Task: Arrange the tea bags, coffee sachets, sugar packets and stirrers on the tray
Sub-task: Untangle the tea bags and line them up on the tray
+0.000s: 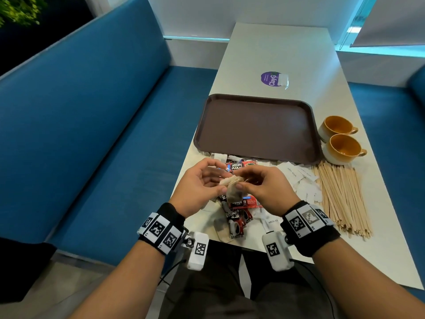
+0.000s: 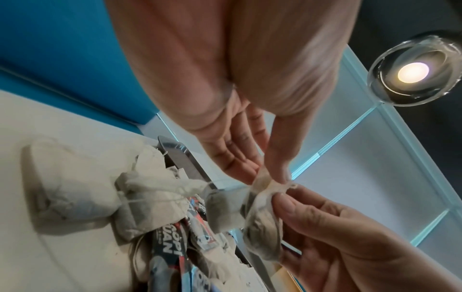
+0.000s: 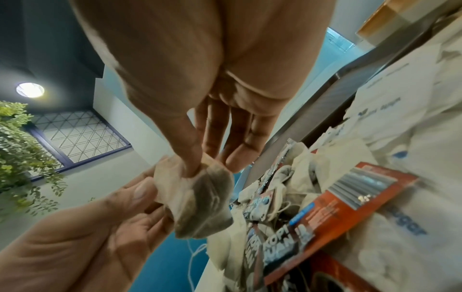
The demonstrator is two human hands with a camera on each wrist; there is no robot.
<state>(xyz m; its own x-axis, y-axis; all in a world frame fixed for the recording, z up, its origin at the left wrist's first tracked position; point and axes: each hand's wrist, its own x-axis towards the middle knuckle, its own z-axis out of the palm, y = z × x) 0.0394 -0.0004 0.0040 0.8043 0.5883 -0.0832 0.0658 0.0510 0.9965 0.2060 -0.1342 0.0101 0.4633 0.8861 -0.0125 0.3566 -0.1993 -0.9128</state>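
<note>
Both hands hold a beige tea bag (image 1: 232,187) (image 2: 260,223) (image 3: 200,205) in the air above the pile of sachets. My left hand (image 1: 202,180) (image 2: 272,175) pinches its top between thumb and fingers. My right hand (image 1: 259,183) (image 3: 192,170) pinches it from the other side. Under them lie red and black coffee sachets (image 1: 241,206) (image 3: 325,213), more tea bags (image 2: 140,197) and white sugar packets (image 1: 301,180). Wooden stirrers (image 1: 342,199) lie in a heap at the right. The brown tray (image 1: 257,127) lies beyond the pile.
Two orange-lined cups (image 1: 340,139) stand right of the tray. A purple sticker (image 1: 272,78) marks the white table (image 1: 276,49) farther back. A blue bench (image 1: 80,123) runs along the left.
</note>
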